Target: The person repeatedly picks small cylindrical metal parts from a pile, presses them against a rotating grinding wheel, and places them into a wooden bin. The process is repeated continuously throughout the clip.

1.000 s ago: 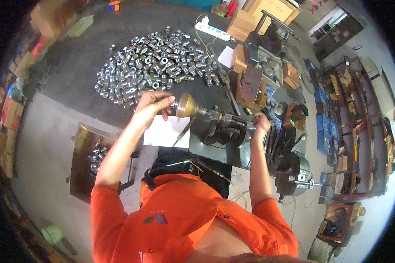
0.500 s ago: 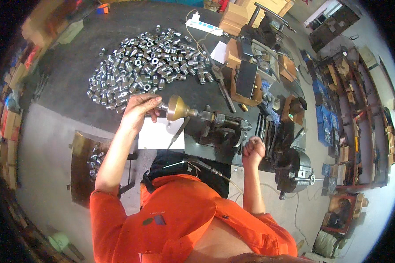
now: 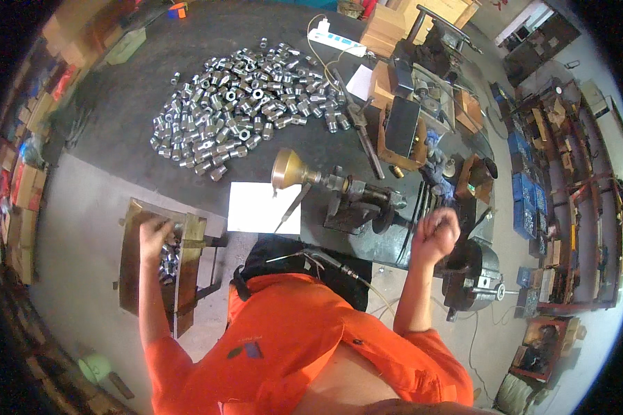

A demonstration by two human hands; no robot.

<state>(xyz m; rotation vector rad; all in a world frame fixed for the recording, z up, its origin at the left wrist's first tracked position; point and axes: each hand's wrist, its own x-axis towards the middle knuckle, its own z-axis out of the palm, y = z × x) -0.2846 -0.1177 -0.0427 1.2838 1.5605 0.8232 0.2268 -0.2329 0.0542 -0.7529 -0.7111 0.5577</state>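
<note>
My left hand [image 3: 155,238] hangs over a wooden box [image 3: 137,277] at the left, below table level. Its fingers are smeared by motion, so whether it holds anything is unclear. Metal fittings [image 3: 167,266] lie in the box beside it. My right hand [image 3: 437,234] is raised and closed to the right of a dark bench spindle device [image 3: 356,207], apart from it; anything inside the fist is hidden. A brass-coloured cup-shaped head [image 3: 284,170] sits on the device's left end, with nothing held at it. A white sheet [image 3: 259,207] lies beneath, with a slim dark tool [image 3: 292,209] across its edge.
A large heap of shiny metal fittings [image 3: 235,111] covers the middle of the dark table [image 3: 111,131]. A long metal tool [image 3: 369,142], a cardboard box [image 3: 401,155] and a power strip [image 3: 338,43] lie beyond. A bench vise [image 3: 472,273] stands at the right edge.
My left hand has gone from the brass-coloured head down to the wooden box at the left. My right hand has moved right, away from the device. The view has shifted slightly.
</note>
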